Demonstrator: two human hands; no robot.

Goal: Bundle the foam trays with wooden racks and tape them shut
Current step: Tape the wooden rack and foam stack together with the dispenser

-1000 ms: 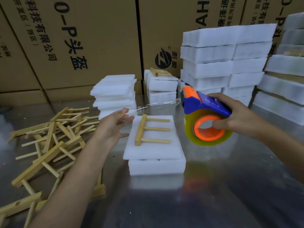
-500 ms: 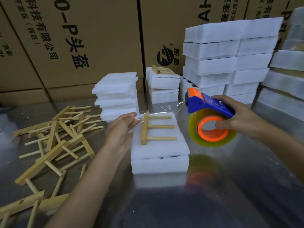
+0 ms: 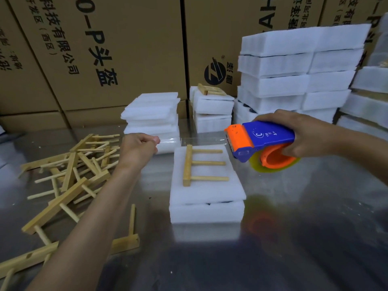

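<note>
**Tape pulled out over the foam trays**

2 foam trays point(image 3: 206, 192) stacked in the middle of the counter point(image 3: 294, 238), 1 on top of the other. 1 wooden rack point(image 3: 190, 164) lying flat on the top tray, its 3 pegs pointing right. Put there, most likely, so the tape can hold rack and trays together as 1 bundle.

Right hand point(image 3: 302, 135) wrapped around the blue and orange tape dispenser point(image 3: 260, 143), held up just past the right side of the stack. Left hand point(image 3: 137, 149) curled tight, pinching the loose end of the clear tape point(image 3: 201, 140) near the left side of the stack. Tape stretched flat between both hands, above the far edge of the top tray and not yet stuck down. Kept tight like this, probably, to stop it from folding or sticking to itself.

More wooden racks point(image 3: 69, 171) piled on the left side of the counter. More foam point(image 3: 152, 114) stacked toward the back edge, in front of cardboard boxes point(image 3: 117, 49).

Next, likely: tape down over the rack and around the sides.
</note>
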